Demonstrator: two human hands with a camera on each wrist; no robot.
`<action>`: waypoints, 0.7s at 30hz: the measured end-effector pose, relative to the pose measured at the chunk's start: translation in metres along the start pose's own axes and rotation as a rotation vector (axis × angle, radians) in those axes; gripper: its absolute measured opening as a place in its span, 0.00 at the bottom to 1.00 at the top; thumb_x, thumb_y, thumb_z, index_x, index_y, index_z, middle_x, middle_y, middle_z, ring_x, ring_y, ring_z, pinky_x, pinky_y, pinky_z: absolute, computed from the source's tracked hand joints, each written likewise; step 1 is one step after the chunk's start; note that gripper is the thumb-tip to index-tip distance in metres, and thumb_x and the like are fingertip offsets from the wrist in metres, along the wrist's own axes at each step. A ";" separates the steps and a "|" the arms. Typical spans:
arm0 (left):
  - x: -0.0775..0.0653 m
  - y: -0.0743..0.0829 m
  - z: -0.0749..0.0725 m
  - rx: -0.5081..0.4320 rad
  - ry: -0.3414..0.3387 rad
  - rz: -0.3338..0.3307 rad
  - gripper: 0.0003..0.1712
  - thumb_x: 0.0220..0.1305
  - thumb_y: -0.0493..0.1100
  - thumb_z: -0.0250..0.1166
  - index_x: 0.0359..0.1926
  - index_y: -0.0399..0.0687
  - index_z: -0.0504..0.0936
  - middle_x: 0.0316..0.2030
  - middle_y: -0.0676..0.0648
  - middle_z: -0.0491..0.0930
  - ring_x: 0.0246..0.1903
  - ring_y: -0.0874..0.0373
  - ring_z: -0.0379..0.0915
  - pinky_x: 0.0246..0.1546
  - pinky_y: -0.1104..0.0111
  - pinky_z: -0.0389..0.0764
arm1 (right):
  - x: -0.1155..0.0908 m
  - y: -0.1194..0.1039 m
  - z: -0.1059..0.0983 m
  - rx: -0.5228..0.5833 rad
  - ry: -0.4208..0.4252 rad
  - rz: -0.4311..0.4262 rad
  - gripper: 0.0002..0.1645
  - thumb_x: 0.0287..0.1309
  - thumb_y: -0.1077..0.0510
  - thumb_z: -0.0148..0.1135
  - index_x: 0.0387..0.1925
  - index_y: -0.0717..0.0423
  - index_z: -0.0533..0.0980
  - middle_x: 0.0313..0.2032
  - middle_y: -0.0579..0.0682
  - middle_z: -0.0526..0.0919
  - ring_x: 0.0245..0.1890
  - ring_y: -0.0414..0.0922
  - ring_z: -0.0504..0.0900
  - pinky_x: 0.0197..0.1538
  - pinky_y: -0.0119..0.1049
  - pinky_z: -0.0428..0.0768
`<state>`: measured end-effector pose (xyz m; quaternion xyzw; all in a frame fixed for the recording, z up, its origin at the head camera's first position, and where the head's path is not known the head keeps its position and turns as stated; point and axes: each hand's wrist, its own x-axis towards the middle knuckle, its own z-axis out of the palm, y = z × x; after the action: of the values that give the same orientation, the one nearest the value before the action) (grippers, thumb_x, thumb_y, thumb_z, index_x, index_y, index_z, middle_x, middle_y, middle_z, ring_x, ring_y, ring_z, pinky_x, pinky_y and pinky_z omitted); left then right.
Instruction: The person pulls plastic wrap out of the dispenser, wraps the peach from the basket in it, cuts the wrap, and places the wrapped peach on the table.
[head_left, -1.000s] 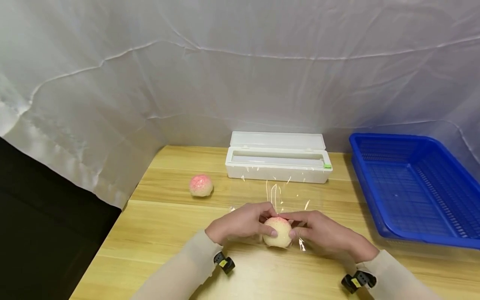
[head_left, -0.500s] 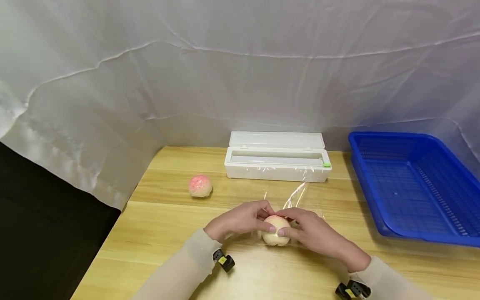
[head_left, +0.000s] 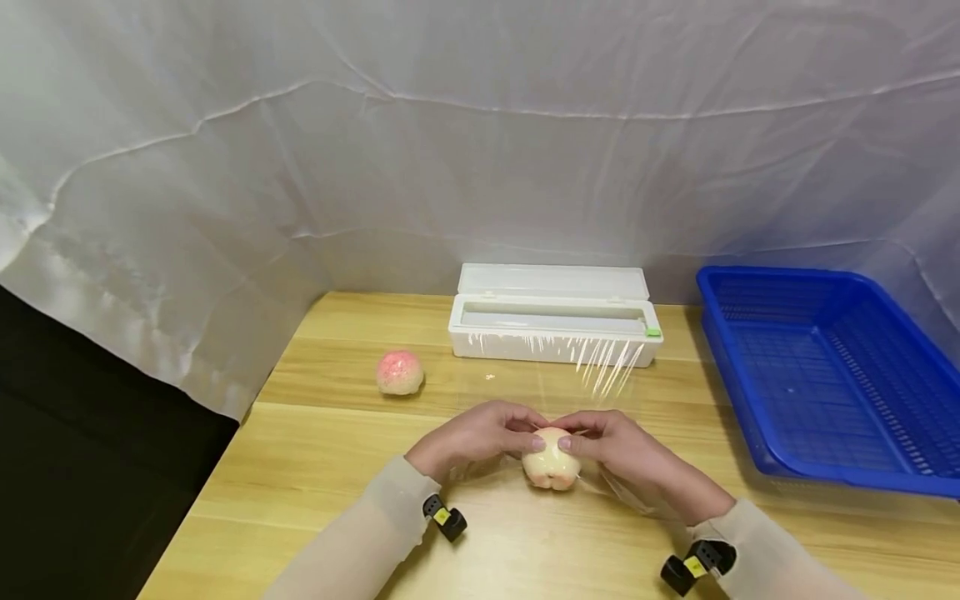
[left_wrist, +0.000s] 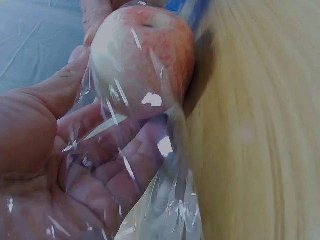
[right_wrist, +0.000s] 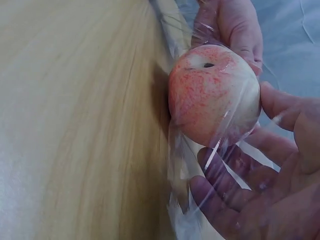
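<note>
Both hands hold a cream and pink peach (head_left: 551, 462) low over the table, its dimpled end turned toward me. My left hand (head_left: 491, 433) grips its left side, thumb on top. From the right, my right hand (head_left: 626, 450) grips it the same way. Clear cling film (right_wrist: 182, 200) lies around the peach and over the fingers, as both wrist views show. That film stretches back to a white cling film box (head_left: 555, 346), whose lid stands up. Some fingertips behind the peach are hidden in the head view.
A second peach (head_left: 400, 372) sits on the wooden table (head_left: 315, 467) to the left. At the right stands a blue plastic basket (head_left: 825, 383). Pale cloth (head_left: 480, 183) hangs behind the table.
The peach has rolled back within the film, so its pink top has gone from view and its dimpled end shows. My right hand has shifted slightly left; the film is pulled tighter at the box.
</note>
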<state>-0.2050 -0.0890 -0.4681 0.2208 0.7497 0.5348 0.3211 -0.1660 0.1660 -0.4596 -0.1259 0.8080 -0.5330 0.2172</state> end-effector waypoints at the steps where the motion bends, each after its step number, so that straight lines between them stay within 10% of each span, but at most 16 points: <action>1: -0.001 -0.001 -0.001 -0.020 -0.014 0.004 0.17 0.73 0.45 0.69 0.60 0.49 0.86 0.54 0.49 0.88 0.50 0.59 0.85 0.55 0.64 0.85 | 0.001 0.001 -0.001 -0.004 -0.010 -0.007 0.24 0.72 0.49 0.67 0.63 0.58 0.82 0.60 0.58 0.85 0.57 0.50 0.83 0.63 0.48 0.79; 5: -0.006 -0.001 -0.008 0.122 0.036 0.038 0.18 0.76 0.45 0.66 0.62 0.51 0.86 0.57 0.51 0.87 0.54 0.60 0.83 0.59 0.64 0.83 | 0.003 0.003 -0.003 0.003 -0.033 -0.014 0.25 0.72 0.51 0.67 0.63 0.61 0.81 0.60 0.60 0.85 0.57 0.50 0.83 0.63 0.47 0.79; 11: -0.026 0.026 0.010 0.724 0.352 0.238 0.14 0.74 0.43 0.68 0.57 0.48 0.87 0.53 0.49 0.89 0.54 0.55 0.83 0.59 0.61 0.83 | 0.005 0.003 -0.005 -0.042 -0.027 -0.019 0.26 0.72 0.50 0.67 0.63 0.61 0.81 0.60 0.60 0.85 0.56 0.49 0.83 0.59 0.42 0.80; 14: -0.030 0.032 0.028 0.926 0.362 0.386 0.19 0.70 0.53 0.72 0.55 0.50 0.87 0.52 0.51 0.88 0.56 0.55 0.81 0.62 0.62 0.80 | 0.005 0.004 -0.008 -0.090 -0.013 -0.021 0.25 0.72 0.48 0.67 0.62 0.57 0.82 0.60 0.58 0.85 0.59 0.51 0.82 0.60 0.44 0.79; 21: -0.020 0.023 0.044 0.894 0.307 0.341 0.29 0.62 0.64 0.74 0.56 0.54 0.83 0.49 0.55 0.86 0.48 0.64 0.80 0.50 0.71 0.81 | 0.005 0.007 -0.009 -0.085 -0.028 -0.042 0.26 0.73 0.47 0.66 0.64 0.58 0.81 0.62 0.58 0.84 0.63 0.54 0.80 0.64 0.45 0.76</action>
<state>-0.1599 -0.0663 -0.4508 0.3749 0.8974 0.2326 -0.0111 -0.1744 0.1740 -0.4638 -0.1595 0.8240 -0.5007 0.2116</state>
